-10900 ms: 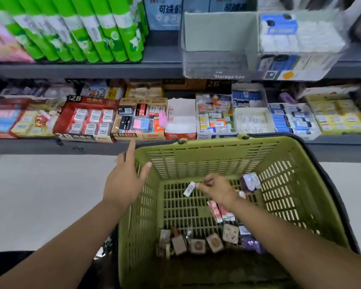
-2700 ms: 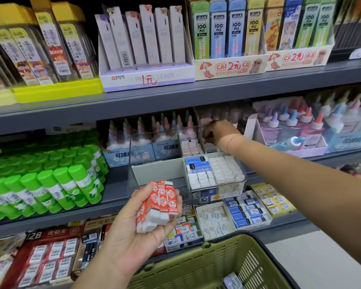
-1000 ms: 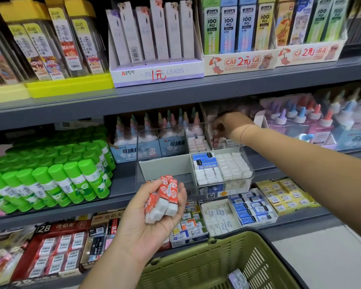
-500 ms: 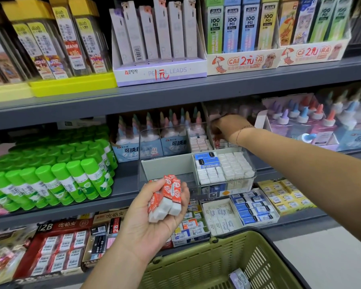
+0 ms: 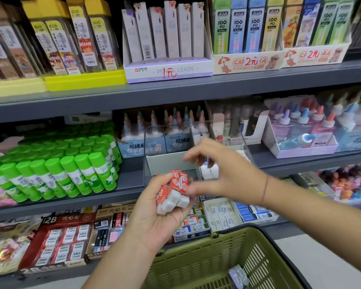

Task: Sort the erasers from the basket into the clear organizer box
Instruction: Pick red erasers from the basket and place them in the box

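My left hand [image 5: 154, 222] holds a bunch of white erasers with red sleeves [image 5: 172, 189], palm up, in front of the middle shelf. My right hand [image 5: 223, 170] hovers just right of the bunch, blurred, fingers loosely spread and empty, thumb near the erasers. Behind both hands stands the clear organizer box [image 5: 167, 163] on the middle shelf, with white erasers [image 5: 209, 172] showing in its right compartment. The green basket [image 5: 196, 263] sits at the bottom, with one wrapped eraser [image 5: 238, 276] visible inside.
Green glue sticks [image 5: 61, 163] fill the shelf left of the box, and glue bottles [image 5: 300, 130] stand to its right. Boxed erasers [image 5: 63, 243] line the lower shelf. Pencil lead packs [image 5: 167, 38] are on the top shelf.
My right hand has come back from the rear of the organizer box to the eraser bunch. My left hand stays raised with the erasers.
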Motion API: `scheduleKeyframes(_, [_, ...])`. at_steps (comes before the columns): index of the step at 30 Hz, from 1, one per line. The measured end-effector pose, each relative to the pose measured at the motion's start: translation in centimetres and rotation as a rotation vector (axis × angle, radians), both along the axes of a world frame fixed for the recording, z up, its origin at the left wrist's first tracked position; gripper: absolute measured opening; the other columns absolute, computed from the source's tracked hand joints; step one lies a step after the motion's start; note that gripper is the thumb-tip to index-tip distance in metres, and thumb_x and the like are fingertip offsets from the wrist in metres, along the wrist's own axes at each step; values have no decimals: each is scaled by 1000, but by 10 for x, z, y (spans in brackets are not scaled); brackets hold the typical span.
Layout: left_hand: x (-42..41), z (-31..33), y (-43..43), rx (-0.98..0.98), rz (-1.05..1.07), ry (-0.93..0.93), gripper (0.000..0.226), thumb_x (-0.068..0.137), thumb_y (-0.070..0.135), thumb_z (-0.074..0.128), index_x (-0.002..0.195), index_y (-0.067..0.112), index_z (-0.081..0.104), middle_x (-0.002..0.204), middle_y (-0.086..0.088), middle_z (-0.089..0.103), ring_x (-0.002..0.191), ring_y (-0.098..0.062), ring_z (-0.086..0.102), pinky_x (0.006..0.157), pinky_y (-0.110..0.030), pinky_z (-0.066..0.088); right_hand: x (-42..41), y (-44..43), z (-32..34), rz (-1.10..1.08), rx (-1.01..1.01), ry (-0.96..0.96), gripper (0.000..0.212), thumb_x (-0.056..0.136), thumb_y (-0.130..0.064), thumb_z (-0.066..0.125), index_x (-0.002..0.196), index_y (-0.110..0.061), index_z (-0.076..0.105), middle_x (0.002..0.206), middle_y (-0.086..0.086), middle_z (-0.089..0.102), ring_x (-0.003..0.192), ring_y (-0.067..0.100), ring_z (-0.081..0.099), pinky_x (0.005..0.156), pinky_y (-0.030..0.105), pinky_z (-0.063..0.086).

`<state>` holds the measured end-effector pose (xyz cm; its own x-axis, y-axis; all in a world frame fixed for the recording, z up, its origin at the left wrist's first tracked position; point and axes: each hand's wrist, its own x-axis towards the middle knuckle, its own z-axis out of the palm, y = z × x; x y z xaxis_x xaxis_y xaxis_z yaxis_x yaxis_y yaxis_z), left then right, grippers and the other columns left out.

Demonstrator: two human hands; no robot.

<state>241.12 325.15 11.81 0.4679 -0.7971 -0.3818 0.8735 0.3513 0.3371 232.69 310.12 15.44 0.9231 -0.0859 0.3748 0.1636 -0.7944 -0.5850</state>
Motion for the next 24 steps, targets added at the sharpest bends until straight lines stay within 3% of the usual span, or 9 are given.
scheduleKeyframes(4, [-3,0,-1,17,-24,-81,52,59,9,77,108,0,62,103,-21,67,83,-29,67,64,-35,59,-6,30,-19,-11,-72,56,69,57,-49,84,112,-28,48,107,-14,46,102,3,45,89,25,42])
scheduleKeyframes(6, [-5,1,-1,-3,-52,-83,46,58,9,75,102,-1,64,101,-20,67,83,-28,67,69,-36,59,-5,32,-23,-66,-51,15,59,60,-40,86,106,-28,50,104,-16,48,98,2,46,87,26,43])
scheduleKeyframes(10, [-4,1,1,43,-43,-88,45,67,10,68,110,-2,60,118,-22,61,112,-30,60,77,-37,52,-8,29,-19,-69,76,9,40,66,-33,84,93,-31,54,100,-12,62,90,2,56,82,30,48])
scheduleKeyframes(14, [-3,2,3,5,-13,0,44,62,4,72,103,-2,58,96,-21,65,82,-27,64,62,-34,58,-11,22,-9,-53,102,-49,18,77,-26,76,92,-22,67,94,-7,66,90,8,61,83,31,49])
scheduleKeyframes(17, [-4,4,2,-7,-25,61,56,53,-1,75,105,-1,57,100,-26,63,84,-33,64,54,-33,56,-10,3,7,-47,287,-127,3,83,-18,71,83,-16,68,82,0,72,82,16,68,76,32,54])
scheduleKeyframes(19, [-4,4,2,-1,-36,74,57,51,-2,74,105,-2,57,99,-28,62,80,-34,64,53,-33,55,-6,-26,19,-99,434,-198,8,79,-16,71,82,-16,63,73,-1,72,71,13,69,66,24,55])
scheduleKeyframes(21, [-3,4,3,0,-40,77,59,52,-2,73,108,-3,56,99,-29,62,79,-34,63,52,-33,55,1,-67,25,-269,385,-208,21,75,-14,73,90,-10,59,71,0,68,67,16,65,62,25,54])
scheduleKeyframes(24, [-2,2,4,3,-31,73,62,53,-2,73,113,-1,56,99,-29,62,80,-34,63,52,-33,55,17,-128,21,-582,58,-1,26,81,-8,71,106,-6,61,83,10,68,76,25,64,72,27,49])
